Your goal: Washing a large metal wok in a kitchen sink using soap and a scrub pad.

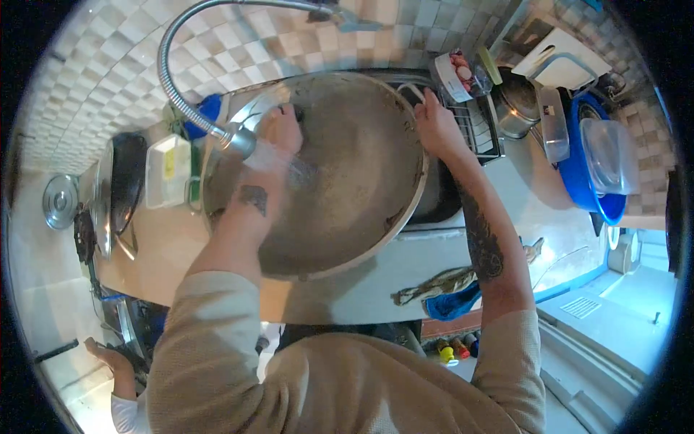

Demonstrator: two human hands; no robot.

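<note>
A very large, round metal pan (352,179) lies tilted over the sink (442,200), its wide inside facing me. At the pan's right rim, my right hand (438,127) grips the edge beside a pale loop handle (410,91). My left hand (282,130) is inside the pan near its upper left wall, fingers curled. A small dark patch shows by those fingers; whether the hand holds something is unclear. Just over my left wrist hangs the spray head (242,142) of a flexible metal tap hose (168,76), with water coming out onto the wrist and pan.
A dish rack (477,130), a pot (515,103) and a blue basin (580,173) with clear plastic containers (610,154) stand right. Cloths (452,304) hang at the counter's front edge. A white tub (168,171) sits left. Another person's hand (111,355) shows lower left.
</note>
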